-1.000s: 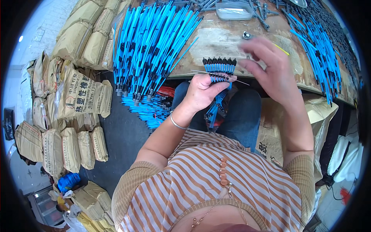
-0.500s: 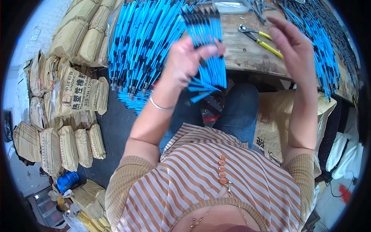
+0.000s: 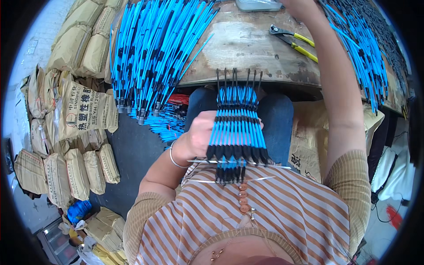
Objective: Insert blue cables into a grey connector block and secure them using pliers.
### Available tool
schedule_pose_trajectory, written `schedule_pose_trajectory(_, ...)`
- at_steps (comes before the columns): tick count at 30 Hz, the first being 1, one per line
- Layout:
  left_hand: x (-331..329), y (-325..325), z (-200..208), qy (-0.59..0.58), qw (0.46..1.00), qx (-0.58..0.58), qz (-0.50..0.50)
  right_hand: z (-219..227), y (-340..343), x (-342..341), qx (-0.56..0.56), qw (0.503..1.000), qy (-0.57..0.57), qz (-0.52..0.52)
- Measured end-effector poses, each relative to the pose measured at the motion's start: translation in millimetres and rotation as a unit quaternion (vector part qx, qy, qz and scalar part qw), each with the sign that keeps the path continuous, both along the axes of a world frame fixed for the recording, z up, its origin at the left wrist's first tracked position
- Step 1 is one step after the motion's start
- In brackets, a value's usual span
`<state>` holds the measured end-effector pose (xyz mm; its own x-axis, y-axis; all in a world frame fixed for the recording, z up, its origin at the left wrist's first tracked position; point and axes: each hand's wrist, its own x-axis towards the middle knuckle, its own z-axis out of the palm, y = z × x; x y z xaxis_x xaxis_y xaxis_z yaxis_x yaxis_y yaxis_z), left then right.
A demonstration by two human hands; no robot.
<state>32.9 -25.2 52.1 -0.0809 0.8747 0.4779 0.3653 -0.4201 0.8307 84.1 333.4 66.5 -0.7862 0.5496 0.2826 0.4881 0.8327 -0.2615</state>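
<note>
Over my lap, my left hand [image 3: 201, 132] is closed around a flat row of thin blue rods [image 3: 237, 132] with black bands and black tips. Most of its fingers are hidden behind the rods. Thin pale strips lie crosswise at the row's near end. My right arm stretches to the far side of the wooden table [image 3: 238, 44]. There my right hand [image 3: 299, 8] is beside a clear plastic tray [image 3: 258, 5] at the top edge of the view. Its fingers are cut off, so their grip does not show.
Pliers with yellow handles [image 3: 304, 46] lie on the table. A large pile of blue rods [image 3: 154, 48] overhangs its left side, and another pile [image 3: 357, 57] lies at right. Brown paper sacks [image 3: 84, 106] are stacked at left; one more sack [image 3: 304, 132] stands by my right leg.
My left hand has drawn the row of blue rods from the table edge back over my lap, the row now spread flat. My right hand has reached away toward the tray.
</note>
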Motion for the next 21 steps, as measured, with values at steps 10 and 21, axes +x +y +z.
schedule_pose_trajectory(10,-24.1,8.4,-32.6,0.060,0.990,0.078,-0.098,-24.4,22.5,-92.0,0.245,0.926,-0.276,0.079)
schedule_pose_trajectory(21,-26.0,8.2,-40.6,0.051,0.990,0.045,-0.122,23.5,-85.1,26.2,-0.081,0.994,0.023,0.071)
